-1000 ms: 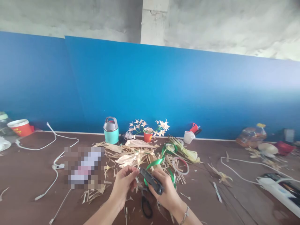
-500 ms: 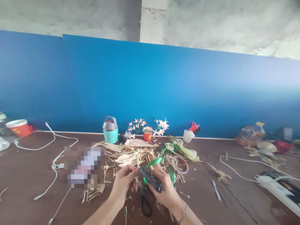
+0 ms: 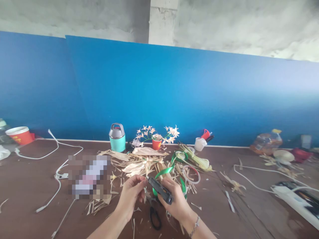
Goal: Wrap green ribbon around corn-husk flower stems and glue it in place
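Note:
My right hand point(image 3: 175, 200) is closed round a black glue gun point(image 3: 159, 189), its nozzle pointing up and left towards my left hand. My left hand point(image 3: 132, 194) is pinched shut on a small pale piece that I cannot make out, right at the gun's tip. Black-handled scissors point(image 3: 155, 217) lie on the brown table point(image 3: 30, 196) just below both hands. Green ribbon point(image 3: 165, 171) curls behind the hands, among dried husk strips point(image 3: 139, 164).
A teal container point(image 3: 117, 137), a red cup of husk flowers point(image 3: 157, 143) and a white cup point(image 3: 200, 144) stand along the blue wall. White cables point(image 3: 58, 172) run on the left, a power strip point(image 3: 294, 200) lies at the right. A red tub point(image 3: 18, 135) sits far left.
Both hands hold their pose. Only the view has shifted very slightly.

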`<action>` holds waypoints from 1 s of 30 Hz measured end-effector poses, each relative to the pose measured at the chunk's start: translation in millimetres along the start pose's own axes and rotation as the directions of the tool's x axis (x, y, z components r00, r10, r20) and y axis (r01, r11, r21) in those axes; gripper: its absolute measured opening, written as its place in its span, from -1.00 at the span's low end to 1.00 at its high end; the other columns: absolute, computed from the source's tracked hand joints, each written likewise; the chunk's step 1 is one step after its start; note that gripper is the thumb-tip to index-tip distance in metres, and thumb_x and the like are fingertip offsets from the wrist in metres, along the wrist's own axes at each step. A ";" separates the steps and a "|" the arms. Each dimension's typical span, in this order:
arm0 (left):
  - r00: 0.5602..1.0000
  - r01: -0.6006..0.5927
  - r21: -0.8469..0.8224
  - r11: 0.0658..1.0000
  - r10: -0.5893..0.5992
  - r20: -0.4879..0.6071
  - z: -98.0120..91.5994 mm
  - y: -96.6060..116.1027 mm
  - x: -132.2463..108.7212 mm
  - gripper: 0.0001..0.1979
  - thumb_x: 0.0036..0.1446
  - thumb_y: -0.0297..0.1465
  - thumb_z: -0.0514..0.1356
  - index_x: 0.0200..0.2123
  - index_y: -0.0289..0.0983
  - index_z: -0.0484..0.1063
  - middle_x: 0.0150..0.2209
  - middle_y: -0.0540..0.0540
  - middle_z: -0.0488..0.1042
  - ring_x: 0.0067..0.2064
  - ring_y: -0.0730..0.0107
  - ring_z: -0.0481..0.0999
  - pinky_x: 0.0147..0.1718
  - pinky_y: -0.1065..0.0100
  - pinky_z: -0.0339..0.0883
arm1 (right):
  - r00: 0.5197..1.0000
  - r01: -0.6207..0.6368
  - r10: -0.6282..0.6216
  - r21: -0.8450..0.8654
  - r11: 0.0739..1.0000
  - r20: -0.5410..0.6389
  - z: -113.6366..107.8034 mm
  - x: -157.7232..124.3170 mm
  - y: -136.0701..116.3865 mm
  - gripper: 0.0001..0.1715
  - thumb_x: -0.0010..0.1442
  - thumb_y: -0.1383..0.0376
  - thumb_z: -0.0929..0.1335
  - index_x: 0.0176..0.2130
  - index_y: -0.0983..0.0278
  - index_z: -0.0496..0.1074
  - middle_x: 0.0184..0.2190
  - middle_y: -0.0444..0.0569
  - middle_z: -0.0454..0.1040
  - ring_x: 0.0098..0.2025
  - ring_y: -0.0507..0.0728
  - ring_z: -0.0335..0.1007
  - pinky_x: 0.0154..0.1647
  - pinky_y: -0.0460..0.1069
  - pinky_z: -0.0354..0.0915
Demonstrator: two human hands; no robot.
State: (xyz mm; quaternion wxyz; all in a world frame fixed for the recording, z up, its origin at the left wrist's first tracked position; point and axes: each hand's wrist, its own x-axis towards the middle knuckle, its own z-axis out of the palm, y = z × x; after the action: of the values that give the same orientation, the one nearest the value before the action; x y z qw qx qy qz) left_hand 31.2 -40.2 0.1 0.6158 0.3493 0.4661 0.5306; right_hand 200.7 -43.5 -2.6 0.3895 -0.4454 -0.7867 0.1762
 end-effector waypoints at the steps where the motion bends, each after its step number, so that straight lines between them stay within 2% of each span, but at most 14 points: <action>1: 1.000 0.000 -0.002 1.000 0.000 0.004 -0.2 -0.2 0.1 -0.71 -0.18 -0.23 0.34 -0.54 -0.28 0.34 -0.76 0.16 0.21 -0.72 0.63 0.15 -0.74 0.56 -0.01 | 1.000 -0.001 0.001 -0.003 1.000 0.001 0.1 0.0 0.2 -0.81 -0.09 0.52 0.27 -0.55 0.25 0.20 -0.51 -0.14 0.25 -0.46 0.04 0.22 -0.47 -0.10 0.15; 21: 1.000 -0.008 -0.016 1.000 0.008 0.009 -1.2 -0.2 -0.4 -0.74 -0.16 -0.25 0.34 -0.54 -0.29 0.37 -0.78 0.15 0.21 -0.72 0.65 0.15 -0.73 0.59 0.00 | 0.999 -0.006 0.005 0.012 1.000 0.037 0.4 -0.8 0.4 -0.79 -0.12 0.53 0.26 -0.54 0.25 0.17 -0.50 -0.14 0.23 -0.45 0.03 0.20 -0.45 -0.11 0.13; 30: 0.999 -0.017 -0.026 1.000 0.018 0.030 -2.6 -1.9 0.9 -0.76 -0.12 -0.27 0.32 -0.53 -0.30 0.37 -0.75 0.14 0.20 -0.69 0.65 0.14 -0.72 0.58 -0.01 | 0.999 0.000 -0.001 0.020 1.000 0.037 0.2 -0.6 1.7 -0.75 -0.15 0.53 0.26 -0.56 0.24 0.10 -0.50 -0.14 0.22 -0.45 0.04 0.18 -0.46 -0.10 0.11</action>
State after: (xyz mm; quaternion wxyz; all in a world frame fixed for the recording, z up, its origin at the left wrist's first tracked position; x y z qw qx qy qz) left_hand 29.3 -39.9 -2.7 0.6226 0.3535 0.4466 0.5366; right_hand 201.7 -43.1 -4.1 0.3793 -0.4379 -0.7921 0.1924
